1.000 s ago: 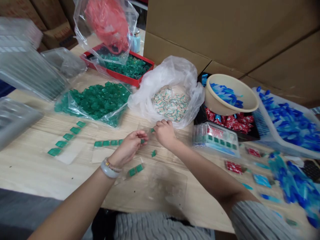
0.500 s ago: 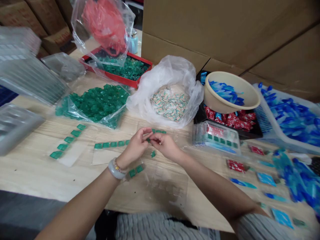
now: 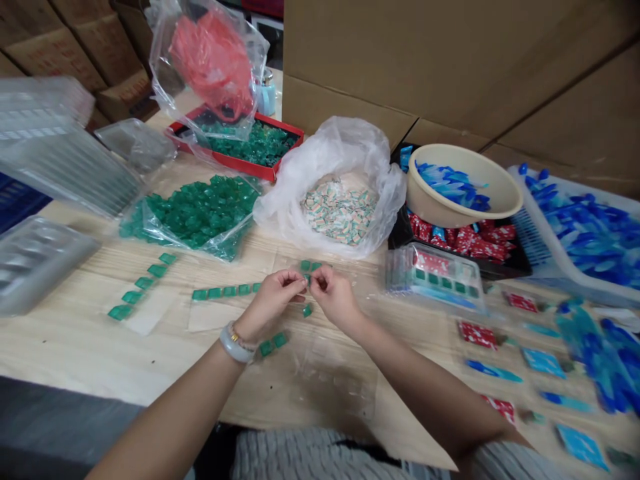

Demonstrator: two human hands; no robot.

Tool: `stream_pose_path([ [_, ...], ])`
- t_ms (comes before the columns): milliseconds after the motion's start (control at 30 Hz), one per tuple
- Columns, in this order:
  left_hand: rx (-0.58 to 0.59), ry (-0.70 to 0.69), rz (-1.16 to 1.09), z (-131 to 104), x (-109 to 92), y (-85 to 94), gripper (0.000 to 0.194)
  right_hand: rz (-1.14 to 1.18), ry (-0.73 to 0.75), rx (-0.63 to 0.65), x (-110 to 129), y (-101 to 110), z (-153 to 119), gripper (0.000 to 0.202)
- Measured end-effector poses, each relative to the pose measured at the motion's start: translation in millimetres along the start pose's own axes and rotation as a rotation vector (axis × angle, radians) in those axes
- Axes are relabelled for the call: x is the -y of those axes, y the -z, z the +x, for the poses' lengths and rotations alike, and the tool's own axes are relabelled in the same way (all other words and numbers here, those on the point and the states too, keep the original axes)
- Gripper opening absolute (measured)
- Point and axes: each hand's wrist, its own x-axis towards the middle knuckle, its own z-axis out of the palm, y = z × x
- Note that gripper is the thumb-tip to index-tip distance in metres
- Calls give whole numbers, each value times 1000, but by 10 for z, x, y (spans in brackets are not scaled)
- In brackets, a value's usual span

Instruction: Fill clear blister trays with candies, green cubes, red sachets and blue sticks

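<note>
My left hand and my right hand meet fingertip to fingertip over the middle of the table. Between them they pinch a small green square piece, mostly covered by the fingers. Just beyond the fingers, green squares sit in a clear plastic tray. Below my fingertips a loose green square lies on the table, and a pair of green squares rests nearer to me. To the left, one row of green squares lies in a clear tray and another slanted row lies farther left.
Behind stand a heap of green pieces on plastic, a white bag of small printed pieces and a beige bowl of blue pieces. Stacked clear trays stand right of my hands. Red and blue packets lie at right.
My hands have come slightly toward me, uncovering green squares in the tray beyond. My right fingers have drawn a little apart from the left. The whole view has shifted slightly.
</note>
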Motion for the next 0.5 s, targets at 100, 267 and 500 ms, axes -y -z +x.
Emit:
stream_pose_path([
  [100,107,91,-98,30,7,59,21,-6,56,18,26,-6,-6,11],
  [267,64,149,-260,144,23,163,21,66,259,140,42,14,81,26],
  [500,-81,-282,612,-61,85,87,10,-376,296,268,14,10,506,16],
])
